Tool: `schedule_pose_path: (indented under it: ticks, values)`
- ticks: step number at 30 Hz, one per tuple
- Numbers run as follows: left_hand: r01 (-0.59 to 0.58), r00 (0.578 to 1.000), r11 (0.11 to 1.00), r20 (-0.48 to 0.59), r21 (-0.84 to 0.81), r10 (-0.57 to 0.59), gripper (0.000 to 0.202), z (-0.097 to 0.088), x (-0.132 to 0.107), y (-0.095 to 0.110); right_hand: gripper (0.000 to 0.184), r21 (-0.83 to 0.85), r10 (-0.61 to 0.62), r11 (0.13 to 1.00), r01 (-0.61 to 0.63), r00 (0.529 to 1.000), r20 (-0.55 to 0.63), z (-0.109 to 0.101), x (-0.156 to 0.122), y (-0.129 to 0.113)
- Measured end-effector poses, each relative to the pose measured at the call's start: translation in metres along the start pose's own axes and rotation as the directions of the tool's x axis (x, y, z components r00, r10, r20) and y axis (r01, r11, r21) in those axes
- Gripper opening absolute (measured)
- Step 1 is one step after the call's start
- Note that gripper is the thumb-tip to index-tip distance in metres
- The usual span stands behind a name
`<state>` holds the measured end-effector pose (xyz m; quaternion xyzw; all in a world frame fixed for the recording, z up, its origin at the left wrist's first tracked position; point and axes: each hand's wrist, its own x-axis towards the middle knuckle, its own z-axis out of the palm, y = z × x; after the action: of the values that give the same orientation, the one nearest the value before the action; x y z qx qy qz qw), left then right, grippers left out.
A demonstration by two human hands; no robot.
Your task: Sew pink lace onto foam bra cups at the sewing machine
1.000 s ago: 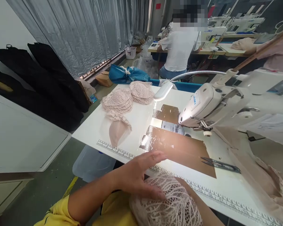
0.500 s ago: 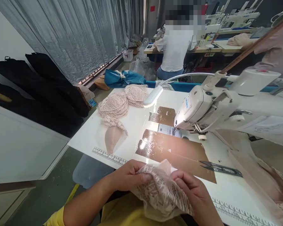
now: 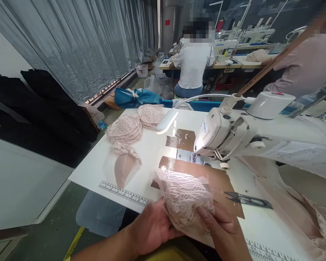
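Observation:
A pale pink lace piece (image 3: 182, 198) is lifted above the near edge of the white sewing table (image 3: 154, 145). My left hand (image 3: 149, 229) grips its left underside with curled fingers. My right hand (image 3: 220, 226) pinches its right lower edge. Just beyond the lace lie brown sheets (image 3: 218, 181) taped around the needle plate, under the head of the white sewing machine (image 3: 233, 127).
Stacks of lace cups (image 3: 125, 128) and a beige mesh piece (image 3: 123, 170) lie at the table's left. Thread snips (image 3: 247, 199) rest on the right. A lamp (image 3: 167, 120) hangs over the table. Beige fabric (image 3: 293, 206) drapes right. Another person in white (image 3: 192, 65) sits behind.
Both hands have raised the lace piece from my lap up over the table edge; a second earlier only my left hand lay flat on it. The camera has tilted.

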<state>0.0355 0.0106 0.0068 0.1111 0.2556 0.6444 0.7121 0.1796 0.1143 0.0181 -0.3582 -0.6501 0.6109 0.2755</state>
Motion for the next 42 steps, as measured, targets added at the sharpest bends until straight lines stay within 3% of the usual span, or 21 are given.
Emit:
schedule_pose_path:
  ticks: [3,5,7,8,10,11,12,14,15,16,17,19,23,26,28,33,36,38,42]
  values:
    - [-0.043,0.993,0.999,-0.112,0.019,0.044,0.048,0.010,0.010,-0.014,0.031,0.020,0.043,0.999,-0.045,0.997,0.059,0.007,0.004,0.001]
    - [-0.059,0.975,0.997,-0.212,0.054,0.069,0.044,0.007,0.012,-0.020,0.027,0.203,0.129,0.969,-0.138,0.990,0.056,0.007,0.008,0.004]
    - [-0.015,0.977,0.987,-0.208,0.160,0.049,0.027,-0.004,0.005,-0.019,0.028,0.376,0.189,0.908,-0.187,0.982,0.031,0.002,0.013,0.007]
    - [0.020,0.989,0.970,-0.144,0.244,0.015,0.016,-0.010,-0.002,-0.015,0.030,0.428,0.200,0.884,-0.187,0.980,0.015,-0.001,0.016,0.008]
    - [0.095,0.983,0.882,0.095,0.461,-0.156,0.039,-0.019,-0.018,0.005,0.030,0.461,0.208,0.868,-0.186,0.978,0.002,-0.007,0.019,0.006]
    - [0.133,0.933,0.809,0.203,0.573,-0.297,0.045,-0.021,-0.026,0.018,0.028,0.445,0.216,0.873,-0.199,0.976,0.014,-0.009,0.019,0.005]
    - [0.105,0.895,0.755,0.269,0.647,-0.355,0.046,-0.020,-0.032,0.033,0.026,0.411,0.221,0.885,-0.218,0.974,0.042,-0.009,0.018,0.002]
    - [-0.089,0.964,0.680,0.235,0.727,-0.125,0.036,-0.012,-0.037,0.059,0.024,0.310,0.202,0.920,-0.239,0.968,0.148,-0.005,0.016,-0.003]
    - [-0.174,0.983,0.559,0.178,0.811,0.049,0.039,-0.007,-0.035,0.070,0.025,0.253,0.176,0.940,-0.230,0.960,0.219,-0.002,0.015,-0.006]
    - [-0.225,0.970,0.406,0.165,0.886,0.176,0.061,-0.001,-0.031,0.076,0.025,0.202,0.146,0.957,-0.209,0.946,0.289,0.002,0.014,-0.008]
    - [-0.213,0.961,0.290,0.147,0.933,0.232,0.074,0.003,-0.026,0.080,0.025,0.159,0.115,0.971,-0.180,0.930,0.349,0.005,0.013,-0.009]
    - [-0.153,0.974,0.208,0.112,0.966,0.196,0.068,0.008,-0.014,0.079,0.025,0.083,0.048,0.992,-0.091,0.904,0.424,0.011,0.014,-0.009]
    - [-0.137,0.988,0.280,0.110,0.950,0.110,0.031,0.005,-0.005,0.064,0.026,-0.002,-0.076,0.997,0.083,0.920,0.384,0.012,0.017,-0.005]
    - [-0.160,0.986,0.276,0.139,0.948,0.094,0.023,0.002,-0.008,0.060,0.028,-0.016,-0.061,0.998,0.068,0.958,0.282,0.013,0.017,-0.005]
    - [-0.157,0.986,0.228,0.139,0.961,0.094,0.024,0.002,-0.009,0.062,0.029,-0.021,-0.038,0.999,0.044,0.970,0.240,0.015,0.017,-0.007]
    - [-0.178,0.968,0.006,0.174,0.984,0.180,0.023,0.004,-0.004,0.068,0.029,-0.006,-0.042,0.999,0.044,0.972,0.233,0.021,0.018,-0.012]
    - [-0.195,0.960,-0.045,0.200,0.980,0.196,0.015,0.006,0.001,0.067,0.028,-0.025,-0.041,0.999,0.048,0.970,0.240,0.020,0.019,-0.010]
    - [-0.212,0.961,-0.015,0.212,0.977,0.180,0.016,0.007,0.005,0.066,0.028,-0.049,-0.029,0.998,0.042,0.969,0.246,0.017,0.020,-0.007]
    - [-0.207,0.973,0.129,0.190,0.970,0.128,0.024,0.006,0.009,0.063,0.027,-0.130,-0.002,0.991,0.040,0.960,0.281,0.006,0.023,-0.005]
